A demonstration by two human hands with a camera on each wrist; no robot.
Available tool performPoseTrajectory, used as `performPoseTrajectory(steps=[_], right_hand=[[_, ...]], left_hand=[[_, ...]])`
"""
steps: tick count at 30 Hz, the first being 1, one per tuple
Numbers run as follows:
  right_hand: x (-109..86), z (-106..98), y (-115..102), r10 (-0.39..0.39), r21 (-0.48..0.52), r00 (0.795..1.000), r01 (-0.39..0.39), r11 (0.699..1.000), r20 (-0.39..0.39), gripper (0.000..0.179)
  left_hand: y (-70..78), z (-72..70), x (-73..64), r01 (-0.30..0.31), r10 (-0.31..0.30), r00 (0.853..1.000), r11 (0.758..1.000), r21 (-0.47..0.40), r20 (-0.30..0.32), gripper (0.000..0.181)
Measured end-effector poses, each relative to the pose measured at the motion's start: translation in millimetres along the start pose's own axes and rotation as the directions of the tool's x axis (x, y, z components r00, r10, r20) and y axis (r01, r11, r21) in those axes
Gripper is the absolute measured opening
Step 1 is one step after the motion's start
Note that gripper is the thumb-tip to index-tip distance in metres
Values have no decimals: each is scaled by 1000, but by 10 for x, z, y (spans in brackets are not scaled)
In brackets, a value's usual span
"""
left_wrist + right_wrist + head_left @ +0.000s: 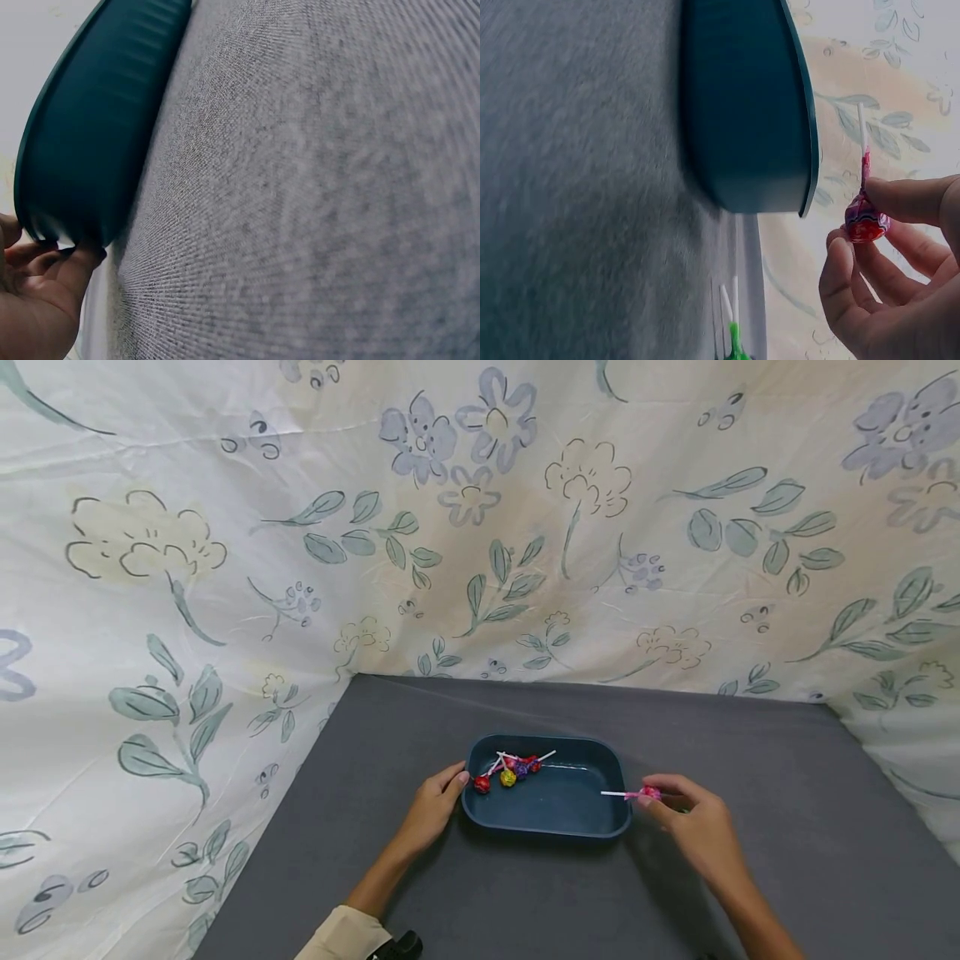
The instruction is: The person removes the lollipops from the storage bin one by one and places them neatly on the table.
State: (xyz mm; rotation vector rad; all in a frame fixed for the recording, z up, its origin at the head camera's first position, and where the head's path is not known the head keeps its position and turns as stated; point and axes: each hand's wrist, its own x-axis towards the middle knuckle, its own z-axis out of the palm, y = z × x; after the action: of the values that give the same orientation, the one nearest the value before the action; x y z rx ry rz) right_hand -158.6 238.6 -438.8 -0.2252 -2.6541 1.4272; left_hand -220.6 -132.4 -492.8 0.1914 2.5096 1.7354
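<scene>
A dark blue tray (551, 827) sits on the grey cloth. My left hand (435, 802) grips its left end, thumb at the rim and fingers against the outer wall, as the left wrist view shows. Inside, toward the left, lie several wrapped lollipops, among them a red one (482, 785), a yellow one (507, 777) and a purple one (521, 770). My right hand (693, 822) pinches a pink-wrapped lollipop (866, 219) by its round head. Its white stick points left, over the tray's right rim in the head view.
Green-wrapped lollipop sticks (733, 326) show low in the right wrist view, mostly hidden behind my right hand in the head view. Grey cloth (360, 760) covers the table. A floral curtain (465, 568) hangs along the back and sides.
</scene>
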Motion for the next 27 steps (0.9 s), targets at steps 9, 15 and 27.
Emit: performPoseTrajectory(steps=[9, 15, 27], right_hand=[[0, -134, 145, 32, -9, 998, -32, 999, -47, 41], [0, -240, 232, 70, -52, 995, -73, 996, -66, 42], [155, -459, 496, 78, -174, 997, -74, 982, 15, 42]], left_hand=[[10, -23, 22, -14, 14, 1000, 1000, -9, 7, 50], [30, -31, 25, -20, 20, 1000, 1000, -1, 4, 49], [24, 7, 55, -13, 13, 1000, 1000, -10, 1, 50]])
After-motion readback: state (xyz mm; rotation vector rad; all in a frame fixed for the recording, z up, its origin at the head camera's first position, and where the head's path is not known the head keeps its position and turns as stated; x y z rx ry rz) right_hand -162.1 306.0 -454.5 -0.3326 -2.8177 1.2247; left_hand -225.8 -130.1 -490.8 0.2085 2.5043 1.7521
